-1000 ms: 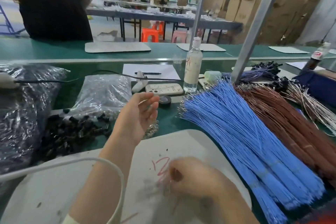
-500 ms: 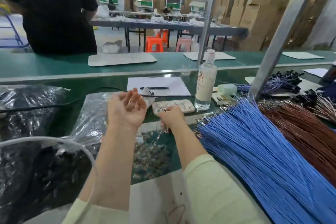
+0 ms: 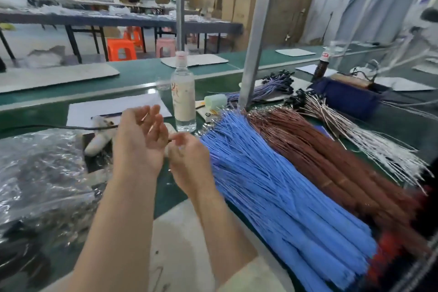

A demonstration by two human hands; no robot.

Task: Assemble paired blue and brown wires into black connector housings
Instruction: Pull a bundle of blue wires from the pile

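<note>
Filling the left edge, a crinkled clear bag holds dark contents too blurred to name. Past it a thin black cable crosses the green table in front of a flat white sheet. The left hand is raised palm up over the table, its fingers loose, spread and released. Just beside it the right hand is turned back up with its fingers curled toward the left palm; blur hides whether they pinch anything. Below both arms lies a smooth white mat. Behind the hands stands a clear plastic bottle with a pale cap and red writing too smeared to read, then a pale green block and a square grey metal post. The blue wires lie fanned in a thick, straight bundle just right of the right hand, bare metal tips at the far end. The brown wires lie alongside them, touching. Behind the post, bundled wires end in black housings. Farther right spread thin whitish wires, a navy cloth bag, and a dark bottle with a red label, unreadable.
</note>
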